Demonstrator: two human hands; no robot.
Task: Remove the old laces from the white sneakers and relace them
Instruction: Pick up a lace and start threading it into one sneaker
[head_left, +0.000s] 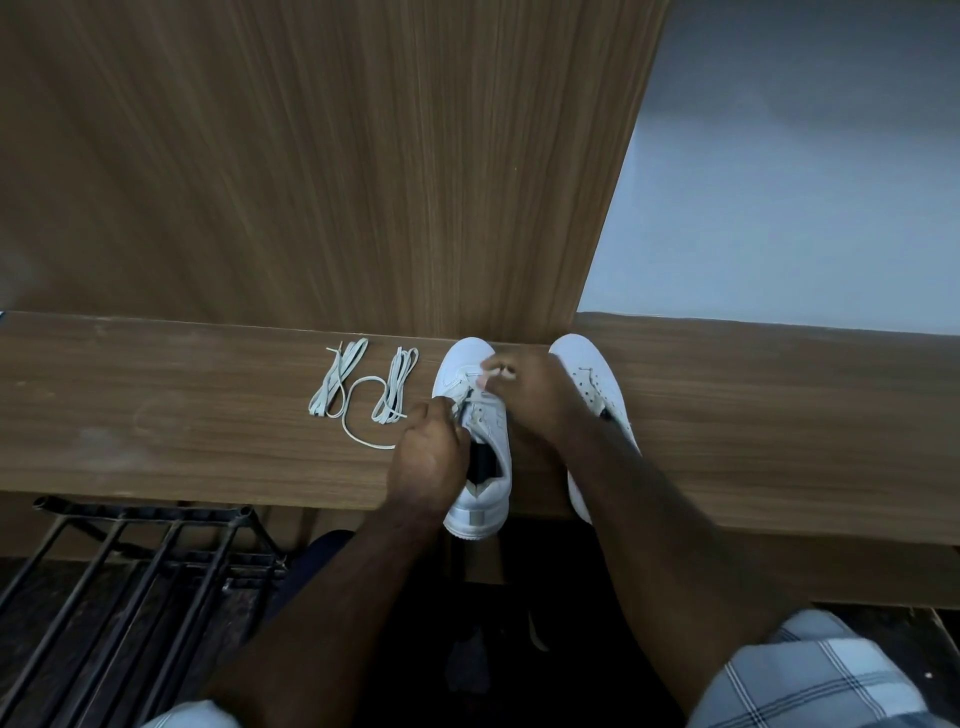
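Bare forearms; pale plaid short sleeves (810, 680).

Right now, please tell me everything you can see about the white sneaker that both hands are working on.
The white sneaker, smooth and leather-like, lies on the brown wooden shelf, toe toward the back panel, heel reaching just past the front edge. Its dark opening shows, and a grey patch marks the heel. The left hand grips its left side by the opening; the right hand pinches a pale lace at the eyelets. A second white sneaker lies close on its right.
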